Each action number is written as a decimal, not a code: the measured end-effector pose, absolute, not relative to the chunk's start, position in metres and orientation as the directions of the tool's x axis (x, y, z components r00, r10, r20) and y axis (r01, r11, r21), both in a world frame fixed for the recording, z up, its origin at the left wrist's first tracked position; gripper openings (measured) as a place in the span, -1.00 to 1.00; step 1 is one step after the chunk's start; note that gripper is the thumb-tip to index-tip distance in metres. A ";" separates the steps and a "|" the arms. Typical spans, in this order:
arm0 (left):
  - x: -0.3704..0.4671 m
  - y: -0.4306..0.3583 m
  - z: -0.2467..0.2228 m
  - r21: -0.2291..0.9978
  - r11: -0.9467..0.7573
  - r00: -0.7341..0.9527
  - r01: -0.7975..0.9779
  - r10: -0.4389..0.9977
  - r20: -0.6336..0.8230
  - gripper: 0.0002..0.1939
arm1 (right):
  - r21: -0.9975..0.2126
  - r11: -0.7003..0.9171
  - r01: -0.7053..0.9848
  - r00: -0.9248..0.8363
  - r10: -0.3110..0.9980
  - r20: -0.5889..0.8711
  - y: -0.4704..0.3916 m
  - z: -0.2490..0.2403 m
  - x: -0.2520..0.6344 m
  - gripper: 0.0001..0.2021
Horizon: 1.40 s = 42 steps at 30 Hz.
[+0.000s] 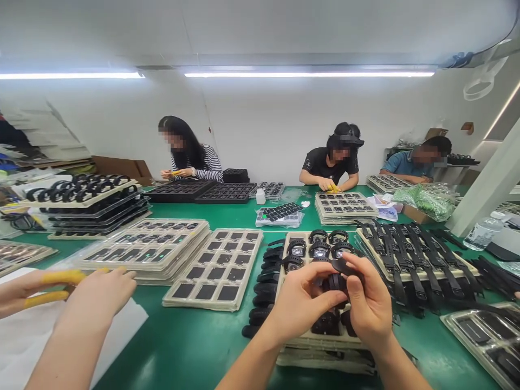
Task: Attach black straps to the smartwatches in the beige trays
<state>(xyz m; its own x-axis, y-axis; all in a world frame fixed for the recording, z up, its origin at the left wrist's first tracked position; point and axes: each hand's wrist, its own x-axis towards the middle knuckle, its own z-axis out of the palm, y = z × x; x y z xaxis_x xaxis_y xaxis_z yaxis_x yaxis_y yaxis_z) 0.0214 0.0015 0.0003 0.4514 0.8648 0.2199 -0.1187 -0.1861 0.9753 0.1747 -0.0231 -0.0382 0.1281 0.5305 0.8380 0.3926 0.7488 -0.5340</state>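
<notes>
Both my hands are raised over a stack of beige trays (320, 342) and pinch one black watch (335, 281) between them. My left hand (303, 298) has its thumb and fingers closed on the watch from the left. On the other side, my right hand (369, 298) grips its curved black strap (343, 266). The fingers hide much of the watch body. Several strapped watches (319, 250) stand in the tray under my hands. Loose black straps (266, 287) lie in a row along the tray's left side.
At the left, a co-worker's hands (103, 287) with yellow finger covers reach over white paper. Trays of square dark parts (225, 259) stand beside them. Strapped watches cover a tray (418, 254) to the right, near a water bottle (485, 230). Several people work across the green table (182, 336).
</notes>
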 end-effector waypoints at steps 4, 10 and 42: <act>0.021 0.000 0.000 0.978 -0.141 0.443 -0.151 0.875 0.194 -0.66 | -0.524 0.756 0.393 0.118 0.524 0.844 -0.024 -0.035 0.174 -0.73; 0.025 -0.003 0.000 0.963 -0.072 0.375 -0.258 0.912 0.168 -0.66 | -0.538 0.735 0.413 0.255 0.474 0.843 -0.026 -0.036 0.167 -0.79; 0.018 0.005 -0.003 0.908 -0.028 0.385 -0.418 0.900 0.205 -0.49 | -0.687 0.701 0.192 0.237 0.646 0.726 -0.020 -0.036 0.179 -0.90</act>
<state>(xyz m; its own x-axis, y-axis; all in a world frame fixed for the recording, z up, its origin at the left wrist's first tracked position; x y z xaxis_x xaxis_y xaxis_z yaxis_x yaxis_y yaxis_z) 0.0182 0.0049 -0.0035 0.3848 0.9000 0.2048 -0.4182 -0.0278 0.9079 0.1791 -0.0202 -0.0356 0.2371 0.6458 0.7257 0.1918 0.7012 -0.6867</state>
